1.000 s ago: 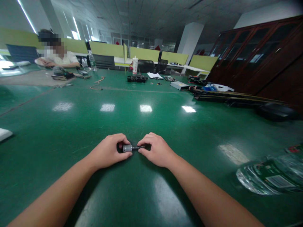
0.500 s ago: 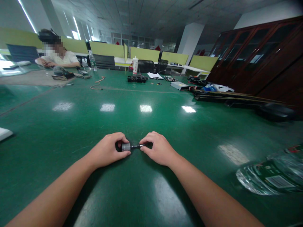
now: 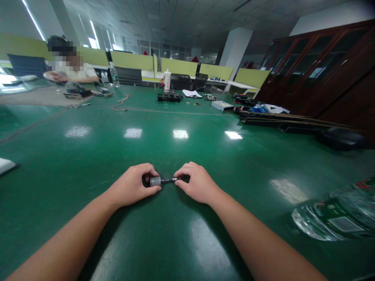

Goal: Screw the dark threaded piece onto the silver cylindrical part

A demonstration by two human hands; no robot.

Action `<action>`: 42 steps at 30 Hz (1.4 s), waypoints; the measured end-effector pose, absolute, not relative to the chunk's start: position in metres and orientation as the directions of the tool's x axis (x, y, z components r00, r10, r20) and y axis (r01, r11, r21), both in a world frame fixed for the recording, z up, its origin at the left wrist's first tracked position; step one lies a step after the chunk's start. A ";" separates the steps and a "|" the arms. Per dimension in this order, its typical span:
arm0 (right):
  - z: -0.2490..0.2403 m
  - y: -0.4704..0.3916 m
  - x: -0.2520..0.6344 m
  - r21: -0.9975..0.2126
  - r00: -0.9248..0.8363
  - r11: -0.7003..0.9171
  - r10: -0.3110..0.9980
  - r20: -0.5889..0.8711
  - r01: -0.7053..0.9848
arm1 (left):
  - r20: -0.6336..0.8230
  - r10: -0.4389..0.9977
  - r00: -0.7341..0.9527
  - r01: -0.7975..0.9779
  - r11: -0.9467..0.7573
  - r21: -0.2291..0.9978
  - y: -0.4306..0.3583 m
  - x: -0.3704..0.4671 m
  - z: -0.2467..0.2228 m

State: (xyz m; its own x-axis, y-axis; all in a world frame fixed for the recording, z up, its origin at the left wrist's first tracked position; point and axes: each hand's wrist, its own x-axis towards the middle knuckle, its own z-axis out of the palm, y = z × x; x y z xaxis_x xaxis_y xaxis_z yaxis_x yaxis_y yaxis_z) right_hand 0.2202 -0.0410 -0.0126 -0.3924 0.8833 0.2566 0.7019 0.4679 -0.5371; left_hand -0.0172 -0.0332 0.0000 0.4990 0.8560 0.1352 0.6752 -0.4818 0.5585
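My left hand (image 3: 137, 182) is curled round a small grey metal cylinder (image 3: 155, 181), thumb on the near side and fingers on the far side. From the cylinder's right end runs a thin dark shaft (image 3: 166, 180) with a shiny tip. The thumb and fingertips of my right hand (image 3: 195, 182) pinch that tip, so its very end is partly hidden. Both hands are low over the green table (image 3: 175, 152), close together, with the piece lying level between them.
At the right lies a large clear water bottle (image 3: 336, 216) with a green label. A white object (image 3: 6, 166) is at the left edge. Farther back are a black part (image 3: 169, 98), a white cup (image 3: 166, 81), a cord (image 3: 119, 103), dark bars (image 3: 263, 120) and a seated person (image 3: 73, 72).
My right hand has shifted very slightly right, and a little more of the thin shaft shows between the hands. The left hand has barely moved.
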 end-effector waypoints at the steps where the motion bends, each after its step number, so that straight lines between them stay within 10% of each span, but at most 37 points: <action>1: -0.013 -0.041 0.221 -0.538 -0.388 0.463 0.886 0.254 0.705 | 0.135 0.857 0.497 0.678 -0.481 0.556 -0.033 -0.017 0.000; 42: -0.010 -0.047 0.204 -0.719 -0.383 0.411 0.898 0.215 0.560 | 0.118 0.830 0.545 0.601 -0.484 0.636 -0.037 -0.011 0.004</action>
